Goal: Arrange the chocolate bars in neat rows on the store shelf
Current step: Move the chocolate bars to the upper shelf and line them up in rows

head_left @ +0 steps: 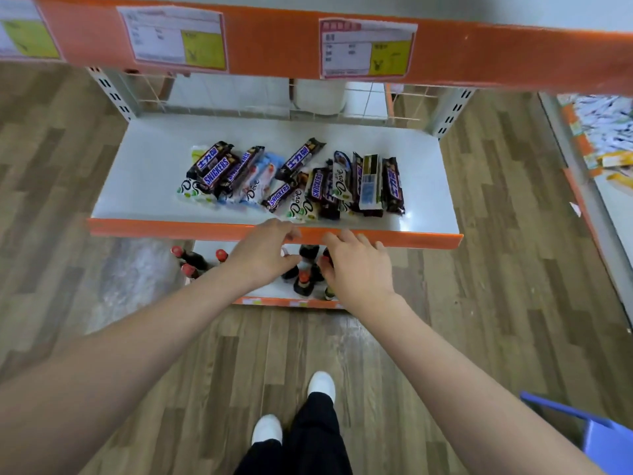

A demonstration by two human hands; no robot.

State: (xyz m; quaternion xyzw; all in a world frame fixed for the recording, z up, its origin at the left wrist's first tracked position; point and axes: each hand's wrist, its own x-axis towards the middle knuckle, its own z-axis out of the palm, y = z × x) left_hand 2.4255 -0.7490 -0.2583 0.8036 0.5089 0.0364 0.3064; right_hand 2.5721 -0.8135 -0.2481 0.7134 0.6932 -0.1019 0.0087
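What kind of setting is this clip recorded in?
Most likely a small shop aisle, or a mock-up of one. An orange-edged metal shelf holds a loose pile of wrapped chocolate bars, price tags hang on the shelf edge above, and bottles stand on the shelf below.

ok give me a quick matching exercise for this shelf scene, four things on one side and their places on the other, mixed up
Things
1. chocolate bars
2. bottles
3. price tags
4. stool

Places
A. on the orange edge of the top shelf
B. on the floor, bottom right corner of the view
C. in a loose pile on the white middle shelf
D. on the lowest shelf, under the hands

Pairs: 1-C, 2-D, 3-A, 4-B
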